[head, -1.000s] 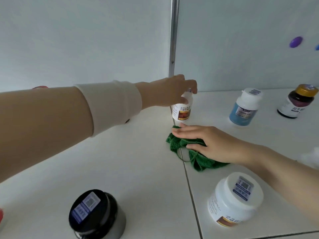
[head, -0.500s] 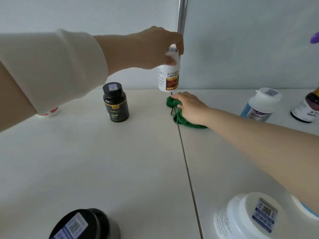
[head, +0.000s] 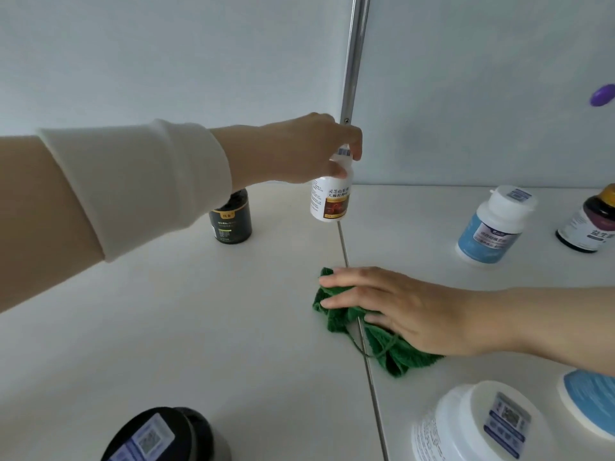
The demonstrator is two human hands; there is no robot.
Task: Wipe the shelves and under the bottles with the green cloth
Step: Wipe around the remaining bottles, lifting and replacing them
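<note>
White shelf beneath a pale wall: the left hand pinches a white bottle by its cap beside the metal post, while the right hand, fingers straight, presses the green cloth flat across the seam between panels. A black bottle stands partly behind the left sleeve.
</note>
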